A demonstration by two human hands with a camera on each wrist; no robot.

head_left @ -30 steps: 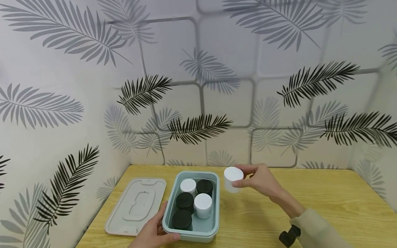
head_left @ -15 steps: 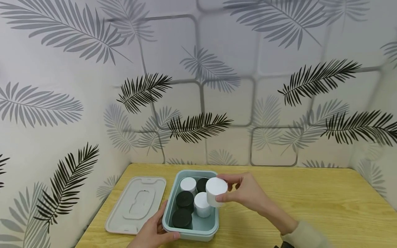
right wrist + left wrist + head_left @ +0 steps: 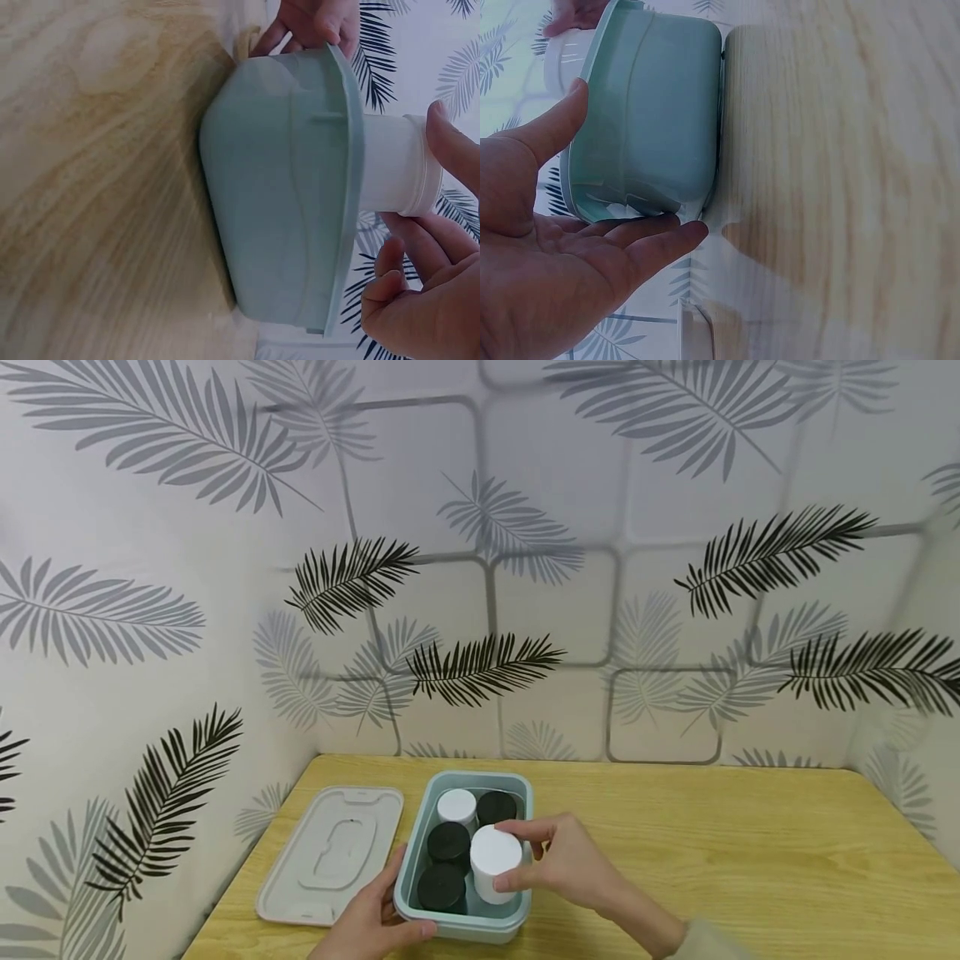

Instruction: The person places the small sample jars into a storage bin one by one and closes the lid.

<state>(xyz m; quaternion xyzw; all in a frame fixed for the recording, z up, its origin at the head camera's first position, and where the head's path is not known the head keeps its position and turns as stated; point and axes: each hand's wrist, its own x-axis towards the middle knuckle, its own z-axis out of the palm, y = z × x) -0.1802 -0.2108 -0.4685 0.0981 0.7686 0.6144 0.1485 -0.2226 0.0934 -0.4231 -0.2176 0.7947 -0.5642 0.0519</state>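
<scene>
The right hand [image 3: 568, 865] pinches a white jar [image 3: 493, 860] by its top, at the near right part of the blue tub [image 3: 463, 930]. The left hand [image 3: 371, 917] holds the tub's corner. If the right grip slips, the jar could tip and knock a black jar [image 3: 441, 887].

In the head view you get bright, soft and even light, and the patterned wall [image 3: 555, 602] and the wooden table [image 3: 765, 843] look quite clear to you. The white jar [image 3: 495, 850] appears pale, with little detail on its top, while the right sleeve [image 3: 708, 942] is slightly blurred. Both wrist views give you a dimmer, bluish picture, with soft shadows on the table beside the blue-green tub [image 3: 667, 105].
</scene>
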